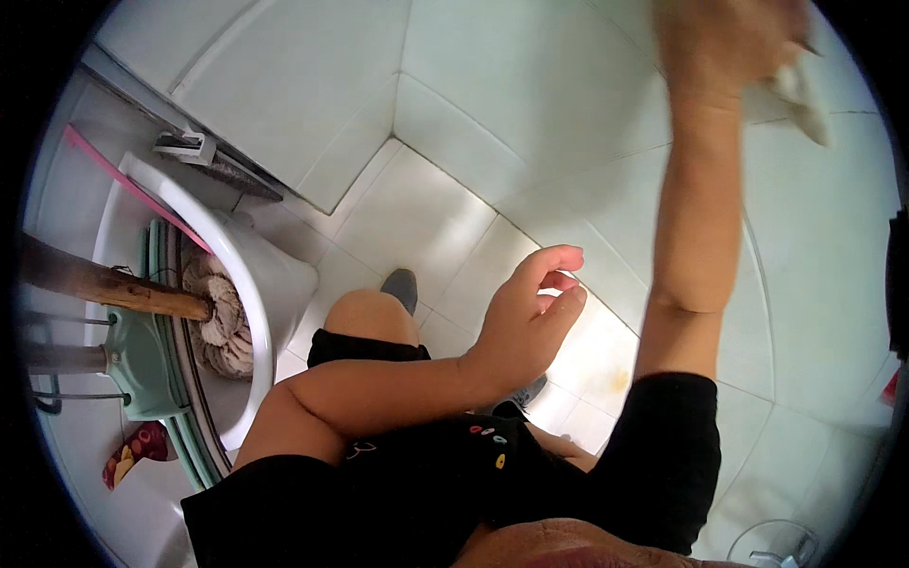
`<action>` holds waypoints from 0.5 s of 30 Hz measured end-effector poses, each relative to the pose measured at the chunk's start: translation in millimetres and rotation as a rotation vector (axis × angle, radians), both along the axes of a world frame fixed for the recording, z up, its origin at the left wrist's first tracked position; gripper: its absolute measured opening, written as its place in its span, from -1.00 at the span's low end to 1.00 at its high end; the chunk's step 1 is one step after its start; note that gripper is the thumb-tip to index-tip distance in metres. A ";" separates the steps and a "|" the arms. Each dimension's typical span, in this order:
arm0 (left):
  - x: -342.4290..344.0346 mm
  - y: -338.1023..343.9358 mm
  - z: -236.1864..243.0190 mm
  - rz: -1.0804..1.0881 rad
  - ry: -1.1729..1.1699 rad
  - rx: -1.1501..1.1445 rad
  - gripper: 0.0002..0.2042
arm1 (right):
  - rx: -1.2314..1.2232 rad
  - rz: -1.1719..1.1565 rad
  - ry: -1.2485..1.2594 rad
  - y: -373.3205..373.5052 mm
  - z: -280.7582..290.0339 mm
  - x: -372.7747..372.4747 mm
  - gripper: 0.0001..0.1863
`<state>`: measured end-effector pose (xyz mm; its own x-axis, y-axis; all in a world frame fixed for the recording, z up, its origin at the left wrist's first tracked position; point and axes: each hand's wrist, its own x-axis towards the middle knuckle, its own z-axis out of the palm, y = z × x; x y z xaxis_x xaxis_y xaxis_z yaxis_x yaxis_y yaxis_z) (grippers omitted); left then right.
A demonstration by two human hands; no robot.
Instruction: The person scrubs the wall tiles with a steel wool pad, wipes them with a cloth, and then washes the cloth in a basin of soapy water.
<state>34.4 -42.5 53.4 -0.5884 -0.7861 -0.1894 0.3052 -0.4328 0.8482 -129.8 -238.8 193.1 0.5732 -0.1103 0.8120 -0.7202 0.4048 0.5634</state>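
My right arm reaches up along the pale tiled wall (578,123). At the upper right, my right hand (729,43) is smeared by motion and closed on a whitish cloth (803,102), whose end hangs out beside the fingers. The cloth lies close to the tiles; whether it touches them is hard to see. In the middle, my left hand (530,317) is held in front of my body with nothing in it. Its fingers are loosely bent and apart.
On the left stands a white basin (248,284) with a mop head (222,317), its wooden handle (114,275), and a green squeeze mop (147,369) in it. A wall corner juts out beyond it. Below are light floor tiles (417,208); a round wire fitting (772,544) sits lower right.
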 end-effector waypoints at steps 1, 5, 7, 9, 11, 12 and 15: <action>7.1 -1.0 1.5 0.019 0.063 -0.011 -0.67 | 0.126 0.080 -0.081 0.8 -31.1 15.5 -0.80; 29.0 -5.6 13.2 0.100 0.181 -0.064 -0.66 | 0.824 0.250 -0.051 3.3 -191.3 10.7 -0.76; 34.9 -9.3 15.6 0.124 0.180 -0.091 -0.65 | 1.360 0.084 -0.415 16.9 -292.9 7.4 -0.60; 45.2 -4.0 6.2 0.146 0.128 -0.102 -0.65 | 1.550 -0.105 -0.105 46.4 -338.9 10.0 -0.67; 48.0 -3.0 7.3 0.094 0.134 -0.052 -0.65 | 1.757 -0.079 -0.007 64.7 -324.6 -11.6 -0.74; 45.0 -3.2 3.4 0.091 0.135 -0.068 -0.66 | 1.683 -0.067 -0.065 65.4 -314.7 -19.1 -0.76; 42.9 -8.2 1.0 0.111 0.138 -0.028 -0.65 | 1.383 0.051 -0.144 49.8 -207.5 4.9 -0.80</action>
<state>77.3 -50.7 54.3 -0.5164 -0.8516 -0.0896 0.4645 -0.3665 0.8062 -124.9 -189.0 -14.4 0.5224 -0.8451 0.1134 -0.8023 -0.4420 0.4012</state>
